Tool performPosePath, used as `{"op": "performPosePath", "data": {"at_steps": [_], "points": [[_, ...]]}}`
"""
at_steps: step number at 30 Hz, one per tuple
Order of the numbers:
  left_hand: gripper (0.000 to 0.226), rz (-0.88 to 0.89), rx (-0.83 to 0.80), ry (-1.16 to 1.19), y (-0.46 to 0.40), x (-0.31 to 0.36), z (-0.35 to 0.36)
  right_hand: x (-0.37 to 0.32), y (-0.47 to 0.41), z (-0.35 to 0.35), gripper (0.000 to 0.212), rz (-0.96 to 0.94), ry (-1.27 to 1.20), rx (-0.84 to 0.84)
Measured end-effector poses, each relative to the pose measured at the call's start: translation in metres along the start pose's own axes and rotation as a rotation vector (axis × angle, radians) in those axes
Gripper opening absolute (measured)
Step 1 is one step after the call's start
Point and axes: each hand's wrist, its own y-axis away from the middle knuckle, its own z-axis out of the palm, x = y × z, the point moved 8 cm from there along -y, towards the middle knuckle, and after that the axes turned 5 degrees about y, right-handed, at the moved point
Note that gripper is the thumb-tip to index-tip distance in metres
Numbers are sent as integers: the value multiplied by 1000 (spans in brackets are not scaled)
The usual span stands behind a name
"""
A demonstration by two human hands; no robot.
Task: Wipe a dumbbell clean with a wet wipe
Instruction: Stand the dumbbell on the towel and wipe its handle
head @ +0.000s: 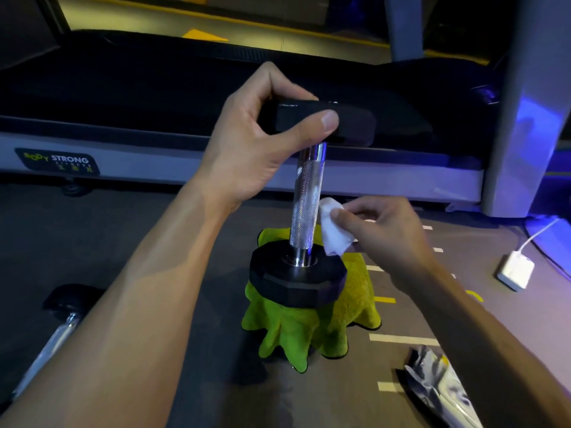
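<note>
A dumbbell (304, 208) with black heads and a knurled chrome handle stands upright on a crumpled green cloth (296, 332) on the floor. My left hand (256, 143) grips its upper head between thumb and fingers. My right hand (383, 230) pinches a folded white wet wipe (333, 230) just right of the handle's lower part, touching it or very close.
A treadmill (216, 168) labelled Body Strong runs across the back. A second dumbbell (61, 329) lies on the floor at the lower left. A torn silver wipe packet (438, 384) lies at the lower right, and a white charger (514, 270) with cable at the right.
</note>
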Motion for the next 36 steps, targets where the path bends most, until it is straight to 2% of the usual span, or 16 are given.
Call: {"op": "performPosePath", "data": {"at_steps": [2, 5, 8, 9, 13, 19, 23, 28, 33, 36], "points": [[35, 9, -5, 3, 1, 1, 0, -2, -6, 5, 18, 38, -73, 5], [32, 21, -11, 16, 2, 2, -1, -20, -15, -4, 30, -120, 133, 104], [30, 26, -11, 15, 1, 3, -1, -35, -17, 7, 16, -165, 229, -22], [30, 23, -11, 17, 2, 3, -1, -39, -18, 2, 14, -166, 243, -4], [32, 20, -9, 17, 2, 2, -1, -50, -19, 2, 19, -208, 370, -47], [32, 16, -13, 12, 2, 3, 0, -60, -15, -9, 15, -249, 539, 130], [31, 10, -16, 12, 3, 3, 0, -61, -20, -16, 23, -153, 587, 102], [30, 10, -7, 25, 2, 1, 0, -47, -11, -13, 25, -60, 394, -75], [32, 13, -1, 30, 1, 1, 0, -39, -5, -14, 18, -91, 24, -152], [34, 9, 8, 30, 2, -1, 1, -35, -3, -8, 15, 28, -109, -260]]}}
